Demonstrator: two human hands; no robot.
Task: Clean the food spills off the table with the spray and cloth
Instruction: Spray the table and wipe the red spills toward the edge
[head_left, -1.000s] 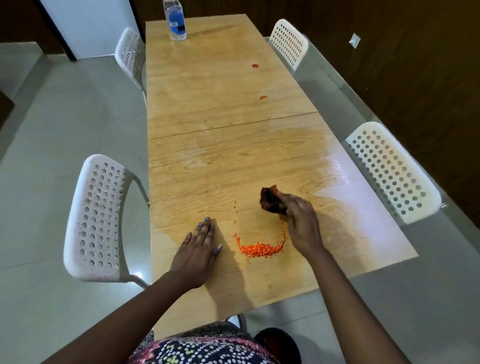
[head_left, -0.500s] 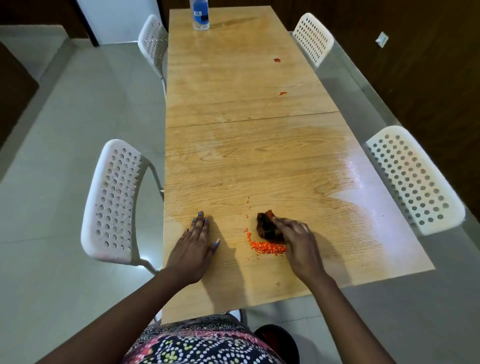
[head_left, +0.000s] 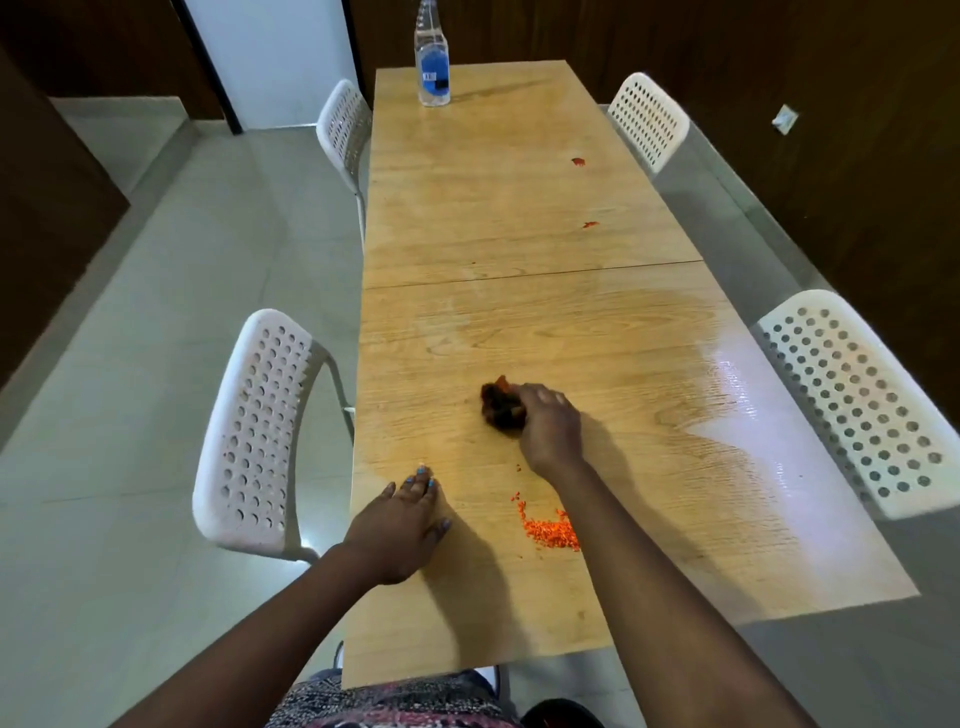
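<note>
A long wooden table (head_left: 519, 218) runs away from me. My right hand (head_left: 548, 423) grips a dark bunched cloth (head_left: 500, 402) and holds it on the tabletop. Behind that hand, near my right forearm, lies a heap of orange crumbs (head_left: 550, 531). My left hand (head_left: 402, 525) rests flat on the table near its left edge, fingers straight. Two small red spots (head_left: 578, 162) (head_left: 589, 224) mark the far half of the table. A clear spray bottle with a blue label (head_left: 432, 60) stands at the far end.
White perforated chairs stand around the table: one at near left (head_left: 254, 431), one at near right (head_left: 852, 400), two at the far end (head_left: 343, 130) (head_left: 647, 119). A wet sheen (head_left: 737, 384) covers the table's right side. The floor is pale tile.
My right hand has carried the cloth forward, away from the orange crumbs, which now lie gathered in a heap behind it. My left hand has stayed flat on the table.
</note>
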